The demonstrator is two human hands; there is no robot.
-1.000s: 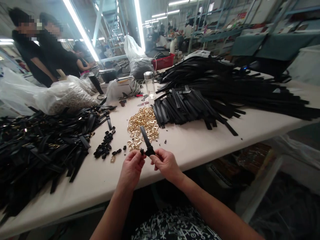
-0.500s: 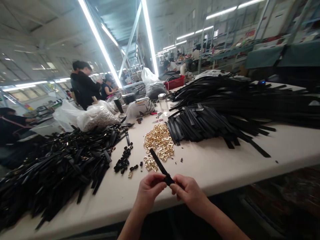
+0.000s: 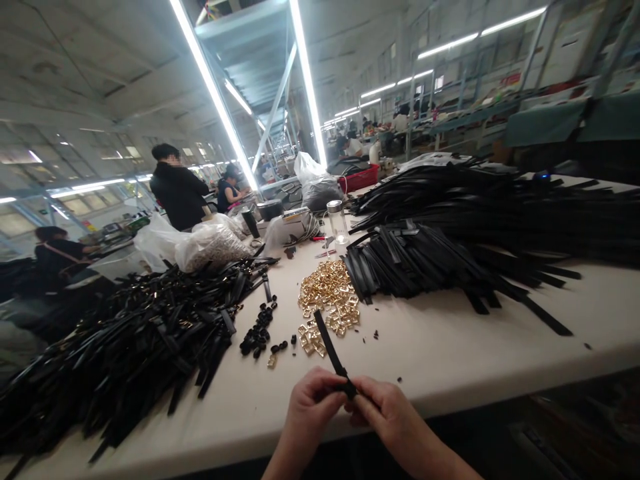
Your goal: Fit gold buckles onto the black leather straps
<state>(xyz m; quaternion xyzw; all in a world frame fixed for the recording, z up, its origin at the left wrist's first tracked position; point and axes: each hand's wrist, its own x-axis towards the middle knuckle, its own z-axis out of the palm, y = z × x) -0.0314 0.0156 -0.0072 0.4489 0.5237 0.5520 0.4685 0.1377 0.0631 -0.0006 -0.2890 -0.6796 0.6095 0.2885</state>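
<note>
A short black strap (image 3: 330, 343) points up and away from my hands near the table's front edge. My left hand (image 3: 316, 403) pinches its lower part between thumb and fingers. Close against it, my right hand (image 3: 384, 408) grips the strap's lower end, which the fingers mostly hide. Just beyond the strap lies a heap of gold metal buckles (image 3: 327, 290). Small black loops (image 3: 259, 330) are scattered to the left of the buckles.
Finished-looking black straps (image 3: 155, 333) pile up at left, with plain black strips (image 3: 415, 260) at right. A glass jar (image 3: 337, 223), plastic bags (image 3: 213, 243) and a red basket (image 3: 361, 179) stand farther back. People work beyond the table (image 3: 450, 353).
The view has shifted, so the table's contents appear lower and farther right. My hands have drawn closer together on the strap, and the right fingers now cover more of its lower end.
</note>
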